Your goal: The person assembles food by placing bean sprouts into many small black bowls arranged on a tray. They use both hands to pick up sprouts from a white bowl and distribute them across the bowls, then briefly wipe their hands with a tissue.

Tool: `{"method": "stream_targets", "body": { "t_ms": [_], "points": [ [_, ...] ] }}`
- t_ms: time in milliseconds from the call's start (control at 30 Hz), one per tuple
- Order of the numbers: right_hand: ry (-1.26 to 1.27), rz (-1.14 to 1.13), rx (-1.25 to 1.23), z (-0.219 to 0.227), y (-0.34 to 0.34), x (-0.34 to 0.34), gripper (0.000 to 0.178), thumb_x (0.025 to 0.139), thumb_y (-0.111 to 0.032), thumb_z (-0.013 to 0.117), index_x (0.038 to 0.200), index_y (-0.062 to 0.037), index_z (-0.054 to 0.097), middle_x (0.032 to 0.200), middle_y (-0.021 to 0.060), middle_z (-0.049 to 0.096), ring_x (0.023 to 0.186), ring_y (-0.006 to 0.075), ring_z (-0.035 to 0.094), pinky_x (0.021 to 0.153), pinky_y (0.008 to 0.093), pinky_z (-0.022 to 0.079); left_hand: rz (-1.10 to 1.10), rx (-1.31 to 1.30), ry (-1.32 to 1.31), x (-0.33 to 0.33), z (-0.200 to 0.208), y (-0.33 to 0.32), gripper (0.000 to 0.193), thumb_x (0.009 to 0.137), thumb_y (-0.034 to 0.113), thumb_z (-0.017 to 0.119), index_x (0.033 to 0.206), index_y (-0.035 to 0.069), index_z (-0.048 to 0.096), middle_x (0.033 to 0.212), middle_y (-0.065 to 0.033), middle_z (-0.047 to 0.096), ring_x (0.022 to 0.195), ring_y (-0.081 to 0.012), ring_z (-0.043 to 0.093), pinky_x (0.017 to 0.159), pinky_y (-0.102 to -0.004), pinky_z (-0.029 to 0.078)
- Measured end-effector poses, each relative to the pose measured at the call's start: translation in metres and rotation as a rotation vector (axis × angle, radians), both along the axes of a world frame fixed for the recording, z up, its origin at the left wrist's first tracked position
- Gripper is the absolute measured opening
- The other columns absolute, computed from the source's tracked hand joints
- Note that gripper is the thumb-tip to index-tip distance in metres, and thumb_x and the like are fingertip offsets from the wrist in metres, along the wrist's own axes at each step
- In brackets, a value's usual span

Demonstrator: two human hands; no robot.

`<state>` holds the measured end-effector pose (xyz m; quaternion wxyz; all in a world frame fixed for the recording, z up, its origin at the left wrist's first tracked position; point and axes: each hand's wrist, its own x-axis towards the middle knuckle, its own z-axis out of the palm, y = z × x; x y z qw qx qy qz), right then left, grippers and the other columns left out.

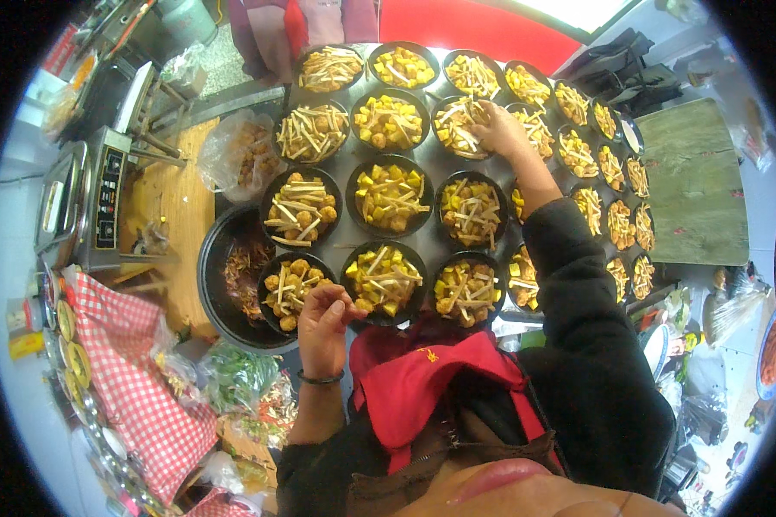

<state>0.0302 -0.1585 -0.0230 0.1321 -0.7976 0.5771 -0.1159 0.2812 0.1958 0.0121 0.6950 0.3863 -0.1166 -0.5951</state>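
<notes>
Many black bowls filled with yellow chunks, brown balls and pale strips stand in rows on a metal table. My right hand reaches far out and rests on the food in a bowl in the second row from the far end, fingers down in the strips. My left hand hovers at the near edge between two bowls, fingers curled together; I cannot tell whether it holds anything. A dark band circles that wrist.
A large dark pan with reddish food sits left of the bowls. A plastic bag of brown balls lies on a wooden counter. A red checked cloth is at lower left. A green board lies right. Another person stands at the far side.
</notes>
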Motion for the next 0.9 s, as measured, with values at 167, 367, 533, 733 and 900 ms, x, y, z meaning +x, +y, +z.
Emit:
{"method": "stream_targets", "body": {
  "t_ms": [167,367,533,733,900],
  "points": [
    [0.040,0.003,0.088,0.001,-0.005,0.000,0.050,0.073,-0.033,0.067,0.113,-0.0058,0.056,0.106,0.0188,0.059,0.099,0.0320,0.057,0.085,0.0384,0.045,0.009,0.008,0.005,0.001,-0.002,0.000,0.020,0.084,0.003,0.054,0.104,0.001,0.052,0.090,-0.0065,0.055,0.078,-0.0151,0.058,0.075,-0.0340,0.052],
    [-0.046,-0.060,0.106,0.006,-0.008,-0.005,0.036,0.074,-0.027,0.065,0.100,-0.0023,0.062,0.091,0.0175,0.064,0.089,0.0298,0.062,0.078,0.0354,0.048,0.012,0.004,-0.005,0.000,-0.005,0.000,0.019,0.085,0.006,0.055,0.104,0.003,0.052,0.090,-0.0052,0.055,0.079,-0.0140,0.058,0.073,-0.0329,0.054],
    [-0.150,-0.096,0.092,0.015,-0.008,-0.015,0.034,0.072,-0.021,0.064,0.099,-0.0006,0.064,0.090,0.0167,0.066,0.083,0.0258,0.064,0.077,0.0331,0.049,0.016,0.013,-0.013,0.002,-0.007,0.000,0.018,0.085,0.007,0.054,0.103,0.004,0.052,0.090,-0.0048,0.055,0.079,-0.0138,0.058,0.073,-0.0324,0.054],
    [-0.183,-0.064,0.105,0.019,-0.003,-0.022,0.036,0.073,-0.020,0.068,0.103,-0.0018,0.061,0.088,0.0140,0.066,0.081,0.0225,0.064,0.072,0.0318,0.049,0.021,0.020,-0.020,0.003,-0.008,-0.001,0.018,0.085,0.007,0.054,0.103,0.004,0.052,0.089,-0.0052,0.054,0.079,-0.0139,0.057,0.073,-0.0325,0.054],
    [-0.278,-0.021,0.208,0.005,-0.005,-0.018,0.037,0.076,-0.019,0.068,0.109,-0.0065,0.059,0.088,0.0098,0.066,0.079,0.0176,0.061,0.071,0.0294,0.048,0.014,0.031,-0.017,0.003,-0.006,-0.005,0.019,0.085,0.008,0.055,0.103,0.005,0.052,0.088,-0.0050,0.053,0.077,-0.0138,0.056,0.072,-0.0320,0.053]
  ]
}}
